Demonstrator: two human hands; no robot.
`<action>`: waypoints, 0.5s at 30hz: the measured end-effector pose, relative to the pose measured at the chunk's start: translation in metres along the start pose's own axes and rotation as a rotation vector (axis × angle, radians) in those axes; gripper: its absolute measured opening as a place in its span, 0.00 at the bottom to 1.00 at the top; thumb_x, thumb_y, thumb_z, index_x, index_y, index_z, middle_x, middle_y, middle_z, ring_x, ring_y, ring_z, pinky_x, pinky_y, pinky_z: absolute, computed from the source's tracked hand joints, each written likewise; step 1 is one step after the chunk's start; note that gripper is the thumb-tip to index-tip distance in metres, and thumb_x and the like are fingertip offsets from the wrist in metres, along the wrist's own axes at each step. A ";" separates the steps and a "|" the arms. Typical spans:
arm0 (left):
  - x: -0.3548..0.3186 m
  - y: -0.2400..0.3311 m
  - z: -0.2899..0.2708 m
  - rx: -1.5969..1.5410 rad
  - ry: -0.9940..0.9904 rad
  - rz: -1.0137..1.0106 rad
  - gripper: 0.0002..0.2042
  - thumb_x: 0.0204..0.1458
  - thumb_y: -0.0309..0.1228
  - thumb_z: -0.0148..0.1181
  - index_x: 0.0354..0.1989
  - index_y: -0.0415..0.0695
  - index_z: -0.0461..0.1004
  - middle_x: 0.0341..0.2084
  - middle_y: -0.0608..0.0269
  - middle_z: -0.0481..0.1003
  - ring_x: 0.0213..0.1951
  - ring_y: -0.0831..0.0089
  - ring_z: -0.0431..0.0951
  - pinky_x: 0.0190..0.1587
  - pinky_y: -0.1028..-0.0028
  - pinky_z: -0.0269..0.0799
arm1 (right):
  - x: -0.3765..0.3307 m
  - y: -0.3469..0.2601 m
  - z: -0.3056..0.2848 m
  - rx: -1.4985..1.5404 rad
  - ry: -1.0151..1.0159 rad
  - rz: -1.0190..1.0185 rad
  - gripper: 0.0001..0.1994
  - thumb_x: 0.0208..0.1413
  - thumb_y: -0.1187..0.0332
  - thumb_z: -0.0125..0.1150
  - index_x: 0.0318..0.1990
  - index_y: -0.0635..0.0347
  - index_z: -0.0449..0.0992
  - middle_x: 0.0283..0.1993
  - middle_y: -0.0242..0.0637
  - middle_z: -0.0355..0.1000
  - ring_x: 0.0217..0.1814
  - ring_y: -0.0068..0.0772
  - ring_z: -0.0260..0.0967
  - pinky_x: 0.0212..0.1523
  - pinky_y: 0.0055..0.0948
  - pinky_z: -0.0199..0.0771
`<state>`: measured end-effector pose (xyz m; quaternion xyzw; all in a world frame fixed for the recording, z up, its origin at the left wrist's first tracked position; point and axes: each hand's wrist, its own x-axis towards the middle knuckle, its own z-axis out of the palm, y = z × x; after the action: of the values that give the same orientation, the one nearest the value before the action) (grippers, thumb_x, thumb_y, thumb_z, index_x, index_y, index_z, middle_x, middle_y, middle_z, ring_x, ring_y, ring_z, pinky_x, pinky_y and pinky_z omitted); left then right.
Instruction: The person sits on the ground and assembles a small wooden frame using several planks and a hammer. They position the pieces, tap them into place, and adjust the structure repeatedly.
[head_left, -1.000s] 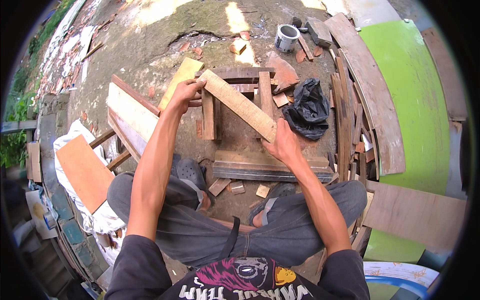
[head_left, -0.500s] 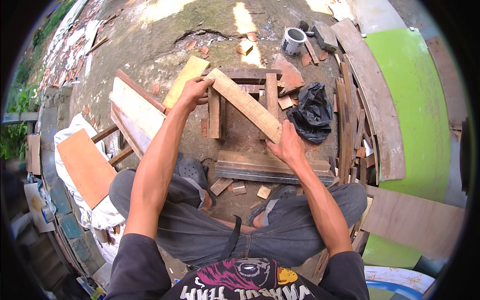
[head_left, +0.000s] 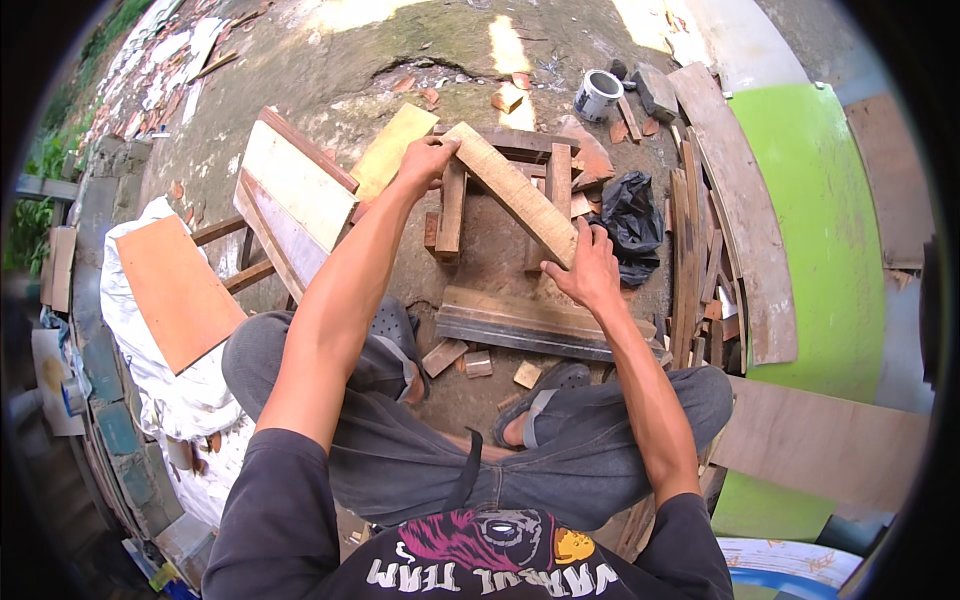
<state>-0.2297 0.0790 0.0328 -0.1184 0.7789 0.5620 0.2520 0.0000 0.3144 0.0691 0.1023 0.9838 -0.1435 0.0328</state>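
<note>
A rough, pale wooden plank (head_left: 513, 193) slants across in front of me, its far end to the left. My left hand (head_left: 428, 163) is closed on that far end. My right hand (head_left: 590, 266) grips the near end, thumb below and fingers over the edge. Under and beyond the plank stands a small brown wooden frame; its left leg (head_left: 452, 215), right leg (head_left: 559, 178) and far crossbar (head_left: 520, 143) show, and the plank hides part of it. Nearer to me, a thick wooden beam (head_left: 530, 322) lies on the ground before my feet.
Small wood offcuts (head_left: 478, 363) lie between my feet. To the right are a black plastic bag (head_left: 632, 225), stacked wood strips (head_left: 685, 260) and a green panel (head_left: 815, 220). A paint can (head_left: 598, 95) stands farther off. At left are pale boards (head_left: 290, 190) and an orange board (head_left: 180, 290).
The fingers of my right hand have shifted up over the plank's near end. The plank keeps nearly the same slant, and the whole view has moved slightly.
</note>
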 end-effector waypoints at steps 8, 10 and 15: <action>-0.004 -0.001 0.005 0.085 0.095 0.031 0.28 0.53 0.46 0.65 0.59 0.44 0.69 0.39 0.59 0.74 0.39 0.69 0.75 0.38 0.63 0.78 | -0.004 0.004 0.005 0.144 0.055 -0.097 0.38 0.45 0.64 0.69 0.64 0.63 0.60 0.53 0.52 0.67 0.55 0.57 0.65 0.55 0.47 0.67; -0.008 -0.001 0.008 0.109 0.138 0.053 0.31 0.52 0.48 0.65 0.61 0.43 0.67 0.42 0.55 0.75 0.41 0.67 0.76 0.39 0.63 0.79 | -0.004 0.009 0.009 0.176 0.083 -0.143 0.38 0.45 0.65 0.69 0.64 0.63 0.60 0.51 0.53 0.67 0.53 0.57 0.66 0.54 0.47 0.68; -0.010 0.002 0.001 0.416 0.310 0.125 0.36 0.48 0.50 0.66 0.63 0.44 0.65 0.51 0.44 0.72 0.49 0.55 0.75 0.48 0.58 0.75 | -0.002 0.010 0.013 0.183 0.060 -0.160 0.39 0.44 0.64 0.70 0.64 0.64 0.60 0.51 0.51 0.68 0.52 0.56 0.67 0.51 0.47 0.69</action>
<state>-0.2216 0.0796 0.0392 -0.1003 0.9128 0.3794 0.1134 0.0049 0.3192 0.0540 0.0306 0.9721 -0.2317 -0.0178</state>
